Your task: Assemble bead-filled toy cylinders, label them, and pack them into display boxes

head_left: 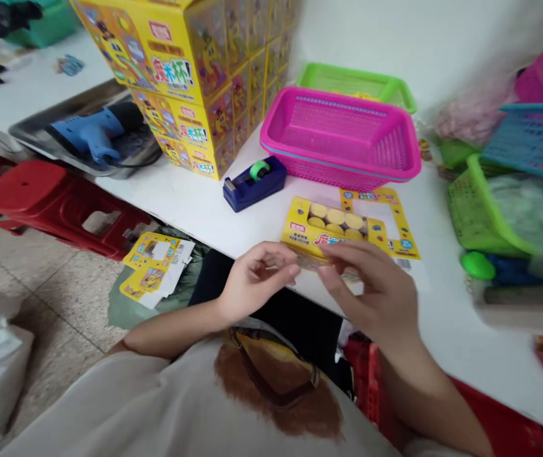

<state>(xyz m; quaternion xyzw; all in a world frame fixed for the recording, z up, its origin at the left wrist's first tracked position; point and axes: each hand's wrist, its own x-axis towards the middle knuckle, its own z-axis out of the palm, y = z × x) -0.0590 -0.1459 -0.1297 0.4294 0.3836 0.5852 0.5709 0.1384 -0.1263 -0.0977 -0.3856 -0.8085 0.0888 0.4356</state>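
A flat yellow toy box (342,225) with round yellow pieces in its window lies on the white table (195,197) in front of me. My left hand (252,279) and my right hand (376,292) meet at the box's near edge, fingers pinched together on its front flap. A blue tape dispenser (254,183) with a green roll sits just beyond, to the left.
A pink basket (338,136) and a green basket (354,82) stand behind the box. A stack of yellow boxes (190,82) rises at the back left. More baskets (504,209) crowd the right. Red stools (47,197) and loose yellow cards (152,266) are on the floor.
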